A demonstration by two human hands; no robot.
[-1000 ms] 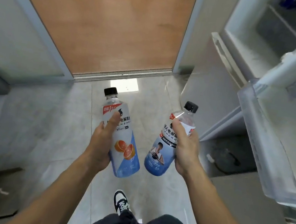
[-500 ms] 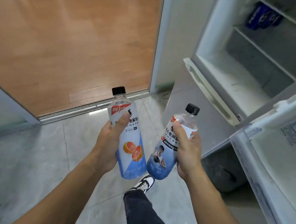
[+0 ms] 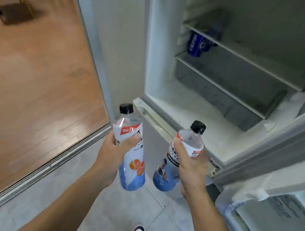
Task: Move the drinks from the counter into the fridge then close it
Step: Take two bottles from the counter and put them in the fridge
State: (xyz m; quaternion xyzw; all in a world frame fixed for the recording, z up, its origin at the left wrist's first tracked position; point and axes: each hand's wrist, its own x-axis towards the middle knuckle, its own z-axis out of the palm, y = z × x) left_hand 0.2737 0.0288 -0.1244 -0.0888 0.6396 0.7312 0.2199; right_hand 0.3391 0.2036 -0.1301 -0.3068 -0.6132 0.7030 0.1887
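Bottles: left hand (image 3: 110,157) fingers wrap the orange-label bottle (image 3: 133,148), right hand (image 3: 192,166) fingers the blue-label bottle (image 3: 177,159).

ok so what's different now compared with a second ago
The view has swung up and right toward the open white fridge: its shelves and the blue cans on one now sit ahead, and the wooden floor has slid left. Both hands have risen slightly toward it. Nothing was grasped or released: the left hand still holds the orange-picture bottle, the right hand the portrait-label bottle, black caps on.
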